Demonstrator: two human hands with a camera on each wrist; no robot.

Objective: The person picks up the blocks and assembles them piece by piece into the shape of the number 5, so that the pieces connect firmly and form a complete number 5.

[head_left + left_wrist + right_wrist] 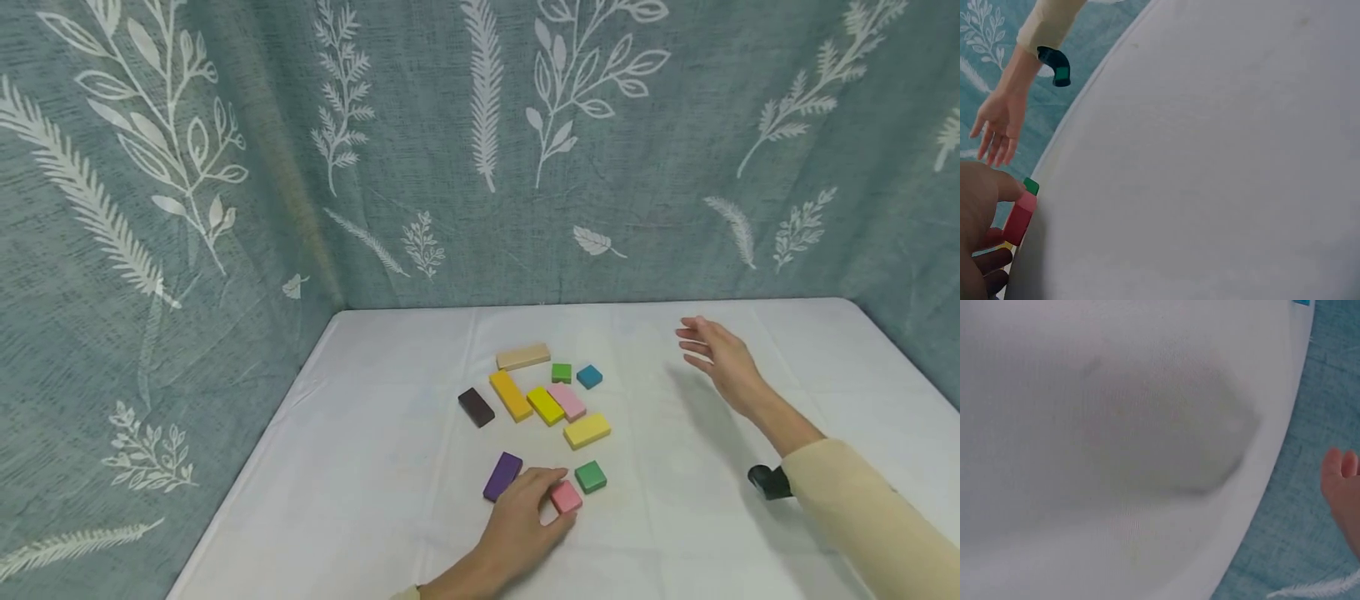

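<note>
Left fingers [547, 477] pinching pink block [567, 498], right fingers [703, 348] spread, holding nothing — short of table's far edge [600, 306]

Cream right sleeve [870, 517], cream left cuff [408, 593], curved black wrist piece [1054, 57], greenish patch [1062, 74]

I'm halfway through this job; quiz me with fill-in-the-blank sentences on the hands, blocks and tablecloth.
1. The square-topped pink block is gripped by the ____ hand.
2. The right hand is holding ____.
3. In the head view, the blue square block lies to the ____ of the long tan block.
4. The fabric tablecloth is ____ in colour.

Missing words: left; nothing; right; white.
</note>
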